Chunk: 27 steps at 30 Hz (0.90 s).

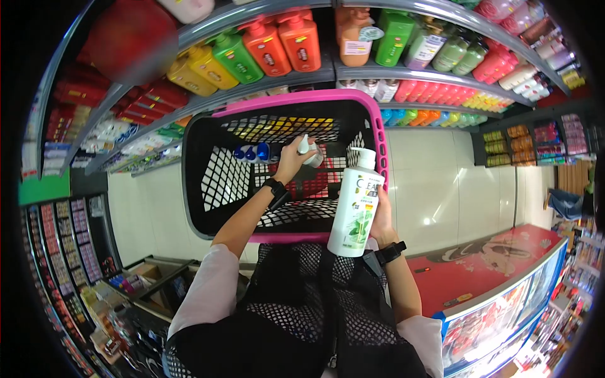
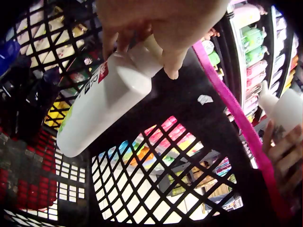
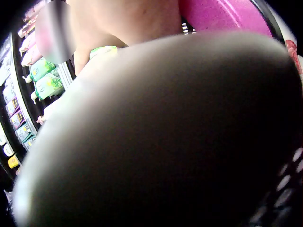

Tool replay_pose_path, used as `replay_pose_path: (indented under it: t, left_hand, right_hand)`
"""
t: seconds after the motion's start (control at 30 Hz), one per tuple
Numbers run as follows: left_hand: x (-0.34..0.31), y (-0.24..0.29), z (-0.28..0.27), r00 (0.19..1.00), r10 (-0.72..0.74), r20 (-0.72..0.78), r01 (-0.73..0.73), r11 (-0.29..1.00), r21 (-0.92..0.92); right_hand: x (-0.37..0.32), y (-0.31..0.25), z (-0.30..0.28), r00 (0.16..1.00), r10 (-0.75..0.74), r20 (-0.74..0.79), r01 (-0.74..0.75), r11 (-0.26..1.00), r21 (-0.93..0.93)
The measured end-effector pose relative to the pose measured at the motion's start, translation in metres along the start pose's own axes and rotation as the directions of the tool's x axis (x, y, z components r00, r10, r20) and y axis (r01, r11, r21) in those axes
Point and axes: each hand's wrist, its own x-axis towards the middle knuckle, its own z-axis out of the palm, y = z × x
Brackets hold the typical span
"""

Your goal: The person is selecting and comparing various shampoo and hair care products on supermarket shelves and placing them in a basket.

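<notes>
My left hand [image 1: 290,162] reaches down into a black mesh shopping basket [image 1: 208,129] with a pink rim and grips a white pump bottle [image 1: 313,156] near its top. In the left wrist view that shampoo-like bottle [image 2: 102,106] hangs tilted below the fingers, its base toward the lower left. My right hand [image 1: 382,214] holds a larger white CLEAR pump bottle [image 1: 358,205] with green leaves on its label, at the basket's near right corner. That bottle's blurred dark side [image 3: 165,132] fills most of the right wrist view. Several blue-capped items [image 1: 255,152] lie in the basket.
Shelves [image 1: 277,79] of pump bottles in red, green and yellow rise beyond the basket. A red-topped chest [image 1: 485,258] with glass sides stands at the right, and dark display bins [image 1: 151,277] at the left. Pale tiled floor [image 1: 435,170] lies beside the basket.
</notes>
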Motion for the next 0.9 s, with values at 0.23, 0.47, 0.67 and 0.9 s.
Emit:
replay_pose_path:
  t: [0.23, 0.47, 0.67, 0.9]
  left_hand:
    - [0.041, -0.068, 0.051, 0.981, -0.133, -0.141, 0.139, 0.990, 0.036]
    - [0.064, -0.144, 0.071, 0.970, -0.181, -0.161, 0.211, 0.957, 0.197]
    - [0.078, -0.169, 0.087, 0.960, -0.172, -0.221, 0.198, 0.975, 0.102]
    - [0.087, -0.134, 0.091, 0.906, -0.341, -0.251, 0.380, 0.916, 0.130]
  right_hand:
    - [-0.006, -0.030, 0.028, 0.999, 0.019, 0.048, -0.023, 0.996, 0.089]
    - [0.001, -0.046, 0.029, 0.997, 0.081, 0.004, -0.081, 0.993, 0.081]
    - [0.008, -0.047, 0.019, 0.993, 0.115, 0.024, -0.117, 0.985, 0.126]
    - [0.008, -0.053, 0.024, 0.993, 0.113, 0.029, -0.115, 0.987, 0.109]
